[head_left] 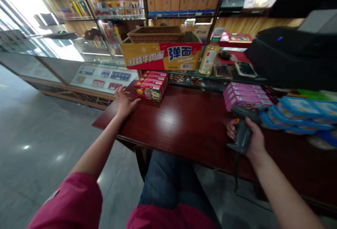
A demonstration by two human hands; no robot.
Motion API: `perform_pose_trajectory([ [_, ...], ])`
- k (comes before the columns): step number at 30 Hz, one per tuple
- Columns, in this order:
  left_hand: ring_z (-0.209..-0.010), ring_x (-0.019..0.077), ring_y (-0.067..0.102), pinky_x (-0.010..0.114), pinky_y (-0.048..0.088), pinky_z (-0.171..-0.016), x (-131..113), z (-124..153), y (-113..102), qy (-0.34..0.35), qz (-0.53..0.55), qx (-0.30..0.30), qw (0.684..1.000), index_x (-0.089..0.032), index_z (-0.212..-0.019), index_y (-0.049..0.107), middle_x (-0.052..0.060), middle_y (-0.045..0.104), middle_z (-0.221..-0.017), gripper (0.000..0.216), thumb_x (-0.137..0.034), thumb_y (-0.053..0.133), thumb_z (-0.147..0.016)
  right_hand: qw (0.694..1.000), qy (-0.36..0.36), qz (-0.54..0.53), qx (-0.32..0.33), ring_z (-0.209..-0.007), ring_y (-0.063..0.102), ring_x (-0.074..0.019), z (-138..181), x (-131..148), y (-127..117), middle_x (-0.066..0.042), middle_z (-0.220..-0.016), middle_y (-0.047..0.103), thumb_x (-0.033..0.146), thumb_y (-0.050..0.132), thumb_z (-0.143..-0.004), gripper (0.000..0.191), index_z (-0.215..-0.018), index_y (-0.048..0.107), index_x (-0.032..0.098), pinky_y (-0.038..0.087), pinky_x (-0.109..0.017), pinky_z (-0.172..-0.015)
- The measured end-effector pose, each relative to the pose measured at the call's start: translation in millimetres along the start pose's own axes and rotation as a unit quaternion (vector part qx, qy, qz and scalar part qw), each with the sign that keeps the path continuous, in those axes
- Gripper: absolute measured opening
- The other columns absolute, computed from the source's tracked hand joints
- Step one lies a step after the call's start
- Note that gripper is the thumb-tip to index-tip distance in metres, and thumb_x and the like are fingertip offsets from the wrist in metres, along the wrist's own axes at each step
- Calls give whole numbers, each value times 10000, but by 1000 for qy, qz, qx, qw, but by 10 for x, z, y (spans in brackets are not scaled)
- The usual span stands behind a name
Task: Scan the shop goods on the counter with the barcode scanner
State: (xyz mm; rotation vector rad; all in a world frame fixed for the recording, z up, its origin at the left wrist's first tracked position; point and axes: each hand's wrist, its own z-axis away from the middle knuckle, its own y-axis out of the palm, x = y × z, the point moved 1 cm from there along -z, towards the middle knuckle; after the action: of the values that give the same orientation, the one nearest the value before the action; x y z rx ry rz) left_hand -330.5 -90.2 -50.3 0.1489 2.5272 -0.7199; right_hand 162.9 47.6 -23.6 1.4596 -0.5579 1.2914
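My right hand (256, 139) is wrapped round the grip of a dark grey barcode scanner (242, 134), held over the right part of the counter. A cable hangs from the scanner's base. Just beyond it sit pink-purple boxes (244, 95) in a row and stacked blue-and-white packs (297, 111). At the counter's left end is my left hand (125, 102), fingers spread and holding nothing. Close to its right, a block of red boxes (152, 85) lies on the wood, apart from the fingers.
The dark red wooden counter (189, 123) spans the middle. Behind it stand a yellow-and-red carton (160, 56) with a wicker basket (156, 34), a bottle of yellowish liquid (210, 57) and a phone (245, 69). A glass display case (102, 76) runs left. A black machine (297, 57) occupies the right.
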Motion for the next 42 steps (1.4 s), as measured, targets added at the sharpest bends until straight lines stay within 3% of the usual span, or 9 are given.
perform_pose_trajectory([
  [3, -1192, 290, 524, 491, 561, -988, -436, 234, 80, 40, -1, 34, 999, -230, -1425, 355, 150, 324, -1401, 854, -417, 837, -745, 999, 8, -9, 30, -492, 428, -119, 12, -8, -183, -8, -594, 481, 546, 699, -733, 361, -694, 646, 191, 366, -228, -420],
  [7, -1137, 259, 572, 475, 595, -963, -1227, 487, 538, 114, 71, 153, 979, -339, -1444, 337, 105, 320, -1407, 794, -304, 792, -795, 999, 34, 0, 34, -442, 460, -112, 73, 20, -461, 8, -587, 522, 593, 713, -734, 416, -733, 640, 184, 393, -222, -394],
  [11, -1287, 292, 484, 496, 525, -1078, -2108, 628, 1334, 175, 155, 243, 941, -318, -1423, 378, 105, 390, -1351, 713, -245, 754, -821, 1000, 12, 18, 16, -415, 471, -112, 177, 55, -696, 11, -574, 535, 608, 725, -747, 437, -761, 671, 175, 411, -229, -368],
  [14, -1120, 239, 566, 458, 543, -1027, -2627, 629, 2075, 137, 260, 250, 922, -264, -1397, 392, 124, 416, -1342, 738, -255, 800, -782, 1000, -9, -2, -5, -407, 468, -105, 225, 58, -798, 22, -562, 517, 612, 724, -751, 432, -749, 666, 184, 409, -222, -360],
  [18, -1021, 213, 584, 396, 557, -922, -3032, 538, 2900, 48, 349, 233, 906, -219, -1299, 441, 102, 501, -1228, 716, -266, 860, -721, 999, -27, -20, -33, -404, 458, -93, 208, 40, -826, 24, -565, 515, 591, 718, -766, 413, -735, 664, 182, 400, -211, -359],
  [21, -1001, 222, 577, 395, 527, -927, -3138, 469, 3172, 26, 326, 226, 918, -196, -1139, 535, 74, 553, -1118, 581, -246, 887, -680, 999, -26, -23, -38, -411, 468, -95, 164, 32, -817, 22, -562, 526, 567, 708, -790, 389, -759, 687, 180, 403, -213, -364],
  [29, -967, 213, 620, 363, 537, -877, -2976, 376, 3001, 12, 333, 223, 916, -198, -1024, 645, 54, 632, -1048, 318, -232, 820, -760, 998, -16, -32, -45, -417, 449, -88, 142, 63, -833, 25, -564, 504, 585, 696, -783, 404, -750, 668, 184, 385, -206, -370],
  [38, -1121, 228, 623, 415, 504, -1003, -2431, 333, 1978, 190, 264, 202, 924, -256, -1146, 608, 41, 689, -1159, 371, -120, 729, -822, 999, 20, 7, -33, -414, 447, -101, 252, 91, -788, 15, -561, 529, 581, 736, -720, 403, -735, 664, 185, 388, -206, -324],
  [42, -1118, 232, 630, 420, 514, -991, -2359, 376, 1825, 193, 236, 194, 932, -254, -1121, 601, 42, 689, -1150, 351, -119, 723, -821, 998, 38, 27, -33, -398, 438, -91, 257, 102, -760, 19, -539, 519, 605, 773, -672, 446, -719, 679, 172, 391, -196, -316],
])
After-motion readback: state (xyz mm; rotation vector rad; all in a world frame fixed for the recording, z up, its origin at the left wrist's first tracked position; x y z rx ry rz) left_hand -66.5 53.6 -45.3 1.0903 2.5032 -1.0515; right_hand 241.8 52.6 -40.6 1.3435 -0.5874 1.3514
